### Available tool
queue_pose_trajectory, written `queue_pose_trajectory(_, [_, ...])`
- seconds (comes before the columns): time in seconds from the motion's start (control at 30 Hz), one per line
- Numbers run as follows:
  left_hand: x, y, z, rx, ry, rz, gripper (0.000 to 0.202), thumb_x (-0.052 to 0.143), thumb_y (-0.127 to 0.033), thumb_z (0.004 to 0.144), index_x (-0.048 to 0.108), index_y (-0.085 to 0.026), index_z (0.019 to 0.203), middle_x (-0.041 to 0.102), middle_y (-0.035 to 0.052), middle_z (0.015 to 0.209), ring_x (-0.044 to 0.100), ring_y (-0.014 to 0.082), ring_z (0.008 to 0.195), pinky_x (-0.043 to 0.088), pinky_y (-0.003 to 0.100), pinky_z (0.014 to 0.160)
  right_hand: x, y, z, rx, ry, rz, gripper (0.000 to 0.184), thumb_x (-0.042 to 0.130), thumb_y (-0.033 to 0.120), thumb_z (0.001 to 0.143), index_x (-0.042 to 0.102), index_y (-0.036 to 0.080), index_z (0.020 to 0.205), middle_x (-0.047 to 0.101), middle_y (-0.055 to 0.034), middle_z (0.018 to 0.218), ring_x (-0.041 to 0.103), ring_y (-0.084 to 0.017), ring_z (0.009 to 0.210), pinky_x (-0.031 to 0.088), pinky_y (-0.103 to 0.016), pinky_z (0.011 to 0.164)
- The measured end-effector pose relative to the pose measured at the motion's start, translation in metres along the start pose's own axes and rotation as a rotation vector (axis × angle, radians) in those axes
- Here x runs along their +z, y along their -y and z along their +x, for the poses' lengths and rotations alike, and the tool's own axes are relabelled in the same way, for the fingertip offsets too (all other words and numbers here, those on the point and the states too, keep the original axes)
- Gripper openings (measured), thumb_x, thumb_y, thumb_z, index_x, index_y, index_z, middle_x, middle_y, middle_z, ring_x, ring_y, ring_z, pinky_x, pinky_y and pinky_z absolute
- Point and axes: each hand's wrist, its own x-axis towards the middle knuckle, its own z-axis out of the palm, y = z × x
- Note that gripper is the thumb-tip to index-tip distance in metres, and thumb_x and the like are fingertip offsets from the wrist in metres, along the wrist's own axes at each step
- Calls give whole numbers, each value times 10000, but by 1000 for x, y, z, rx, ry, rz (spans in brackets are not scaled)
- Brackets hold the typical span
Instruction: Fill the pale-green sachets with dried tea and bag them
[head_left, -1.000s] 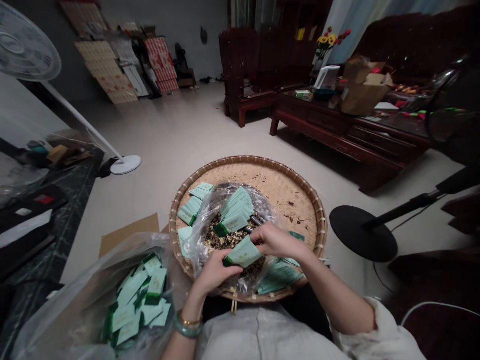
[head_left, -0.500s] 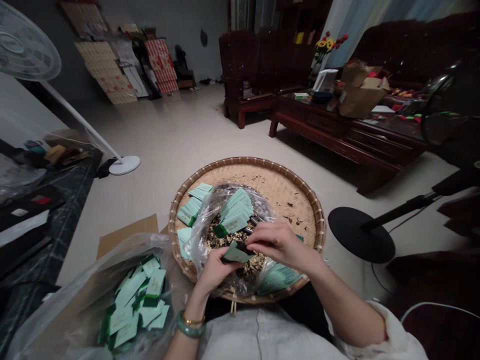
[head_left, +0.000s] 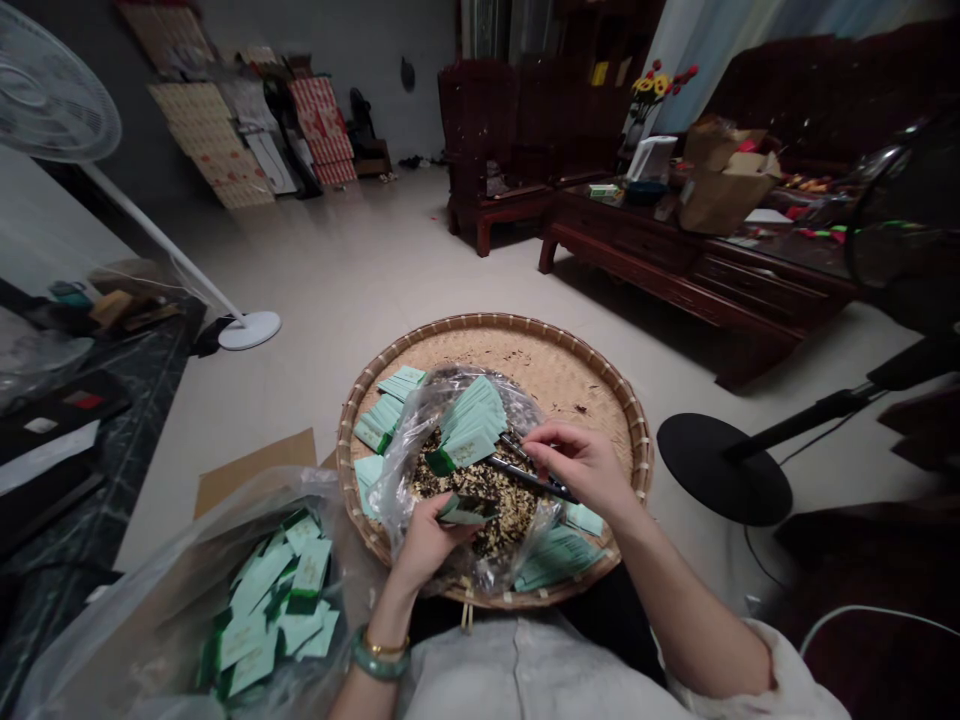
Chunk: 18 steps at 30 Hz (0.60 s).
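Observation:
My left hand (head_left: 431,540) is closed on a small green paper packet (head_left: 469,510), whose dark open side faces up. My right hand (head_left: 581,460) pinches one end of a slim, dark, shiny tool with two long arms (head_left: 525,478); its exact kind is unclear. Both hands are over a clear plastic bag (head_left: 401,455) of loose dark and pale dried bits (head_left: 506,510). A fanned stack of pale green packets (head_left: 472,425) rests on the bits. The bag sits in a round woven bamboo tray (head_left: 641,430), with more packets (head_left: 559,558) at its right and left edges.
At lower left, a large clear bag (head_left: 112,620) contains many green packets (head_left: 262,600), beside a cardboard flap (head_left: 255,465). A white fan (head_left: 251,330) stands left, a black fan base (head_left: 724,470) right. Beyond are a dark wooden table (head_left: 675,260) and stacked boxes (head_left: 210,140).
My right hand has moved right and slightly up, away from the packet, onto the dark tool. The packet in my left hand has tilted, showing its open side.

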Motion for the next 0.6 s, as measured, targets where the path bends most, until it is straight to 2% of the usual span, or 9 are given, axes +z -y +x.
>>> queue_pose_trajectory(0.1, [-5, 2, 0, 78, -30, 24, 295, 835, -209, 522, 707, -134, 777, 699, 48, 727, 647, 187, 681, 545, 273, 618, 2, -9, -2, -46, 115, -150, 223, 621, 377, 826, 709, 175, 796, 674, -50, 769, 613, -137, 618, 503, -256, 574])
queue_pose_trajectory(0.2, [-4, -4, -2, 89, -11, 13, 297, 837, -219, 529, 715, -140, 788, 720, 75, 777, 672, 220, 746, 560, 302, 666, 6, -12, -6, -107, 271, -258, 195, 569, 311, 875, 706, 189, 940, 677, -78, 930, 619, -172, 832, 505, -297, 728])
queue_pose_trajectory(0.3, [2, -11, -4, 9, -12, -71, 344, 851, -272, 505, 708, -133, 784, 724, 71, 747, 671, 210, 660, 565, 307, 609, 7, -9, -11, -140, 395, -174, 259, 577, 276, 870, 638, 207, 1113, 640, -82, 1065, 600, -168, 921, 505, -297, 767])
queue_pose_trajectory(0.37, [6, -14, -5, -40, -2, -113, 360, 854, -302, 494, 700, -124, 767, 720, 65, 706, 661, 200, 605, 558, 303, 575, 9, -9, -13, -140, 435, -105, 355, 646, 275, 817, 600, 211, 1163, 629, -75, 1073, 595, -167, 930, 509, -285, 751])
queue_pose_trajectory(0.4, [8, -15, -5, -51, 2, -121, 359, 851, -311, 499, 697, -120, 761, 717, 62, 687, 658, 198, 591, 554, 300, 565, 10, -10, -14, -129, 411, -81, 377, 680, 282, 786, 605, 204, 1147, 632, -72, 1043, 599, -164, 892, 509, -274, 719])
queue_pose_trajectory(0.47, [11, -17, -6, -42, -9, -98, 347, 844, -311, 511, 696, -114, 755, 718, 67, 681, 662, 201, 606, 550, 299, 584, 16, -13, -14, -104, 289, -57, 269, 693, 300, 773, 657, 180, 1011, 643, -59, 915, 595, -149, 779, 490, -254, 644])
queue_pose_trajectory(0.53, [12, -19, -8, -26, -25, -66, 351, 842, -290, 514, 703, -111, 782, 734, 83, 741, 679, 213, 681, 553, 311, 666, 21, -15, -14, -102, 172, -56, 150, 655, 309, 808, 682, 164, 830, 635, -48, 787, 574, -136, 691, 456, -242, 592])
queue_pose_trajectory(0.6, [12, -22, -10, -38, -13, -87, 405, 839, -282, 518, 708, -111, 862, 745, 101, 828, 690, 224, 769, 545, 326, 756, 24, -15, -13, -119, 121, -62, 180, 623, 301, 832, 676, 161, 733, 624, -47, 730, 561, -133, 661, 428, -235, 556])
